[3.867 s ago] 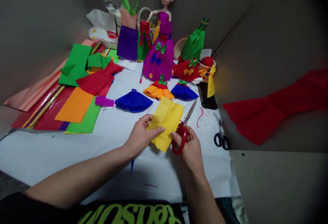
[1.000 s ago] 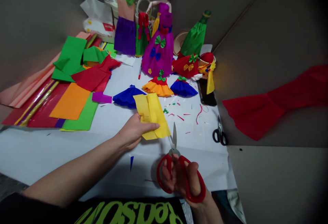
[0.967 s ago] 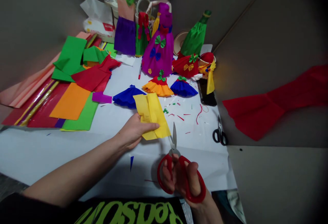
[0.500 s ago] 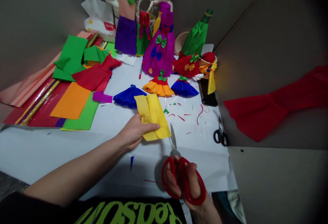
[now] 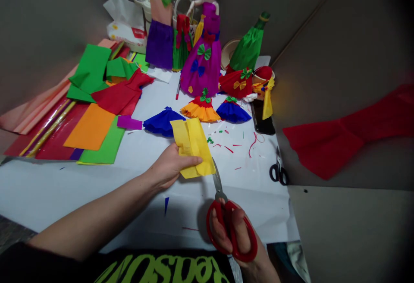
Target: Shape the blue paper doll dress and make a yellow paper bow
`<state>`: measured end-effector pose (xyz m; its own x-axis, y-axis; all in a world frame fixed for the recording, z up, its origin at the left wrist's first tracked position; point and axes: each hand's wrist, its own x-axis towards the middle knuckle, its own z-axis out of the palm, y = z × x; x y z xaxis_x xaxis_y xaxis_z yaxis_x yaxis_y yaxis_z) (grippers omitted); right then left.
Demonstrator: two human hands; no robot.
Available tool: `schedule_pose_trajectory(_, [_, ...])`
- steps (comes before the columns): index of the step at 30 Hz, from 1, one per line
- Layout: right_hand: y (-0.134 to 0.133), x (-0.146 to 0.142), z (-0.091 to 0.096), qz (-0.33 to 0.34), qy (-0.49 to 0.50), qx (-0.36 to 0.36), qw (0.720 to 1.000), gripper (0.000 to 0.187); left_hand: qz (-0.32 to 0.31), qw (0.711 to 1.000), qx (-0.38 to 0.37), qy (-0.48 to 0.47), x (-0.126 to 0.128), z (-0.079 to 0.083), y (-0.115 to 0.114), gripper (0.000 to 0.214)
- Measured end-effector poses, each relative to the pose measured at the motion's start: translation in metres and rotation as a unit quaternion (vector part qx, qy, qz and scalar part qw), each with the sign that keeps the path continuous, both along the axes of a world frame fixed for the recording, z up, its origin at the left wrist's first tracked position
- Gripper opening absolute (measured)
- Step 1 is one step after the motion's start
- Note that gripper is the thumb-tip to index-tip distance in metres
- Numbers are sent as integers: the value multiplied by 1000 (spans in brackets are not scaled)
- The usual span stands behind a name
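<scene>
Above a white-covered table [image 5: 129, 201], a left hand [image 5: 170, 165] pinches creased yellow paper [image 5: 194, 147] by one side, seemingly leaving the other free for nearly closed scissors [image 5: 220, 195], their handles gripped by the right hand's [image 5: 242, 234] curled fingers.

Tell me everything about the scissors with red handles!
The red-handled scissors have two plastic-looking red loops and grey metal-looking blades, closed or nearly so. The right hand holds them by the loops; they point forward over the white sheet, tips at the edge of the yellow paper; whether they touch is unclear.
</scene>
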<state>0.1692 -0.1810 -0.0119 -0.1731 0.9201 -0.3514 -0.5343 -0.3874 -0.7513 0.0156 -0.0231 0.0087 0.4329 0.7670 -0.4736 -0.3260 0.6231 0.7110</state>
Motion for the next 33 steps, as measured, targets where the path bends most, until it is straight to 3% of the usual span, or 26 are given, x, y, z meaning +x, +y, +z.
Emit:
schedule_pose_trajectory(13, [4,3,3,75,-42,41,995,75,-6,1000,-3,-8,1,3,-1,39])
schedule_pose_trajectory(21, [9,-1,6,71,-38,59,995,79,-28,1000,-9,4,4,7,-4,41])
schedule_pose_trajectory(33, [13,-11,0,21,7,80,997,76,-58,998,-7,-11,6,-4,-12,44])
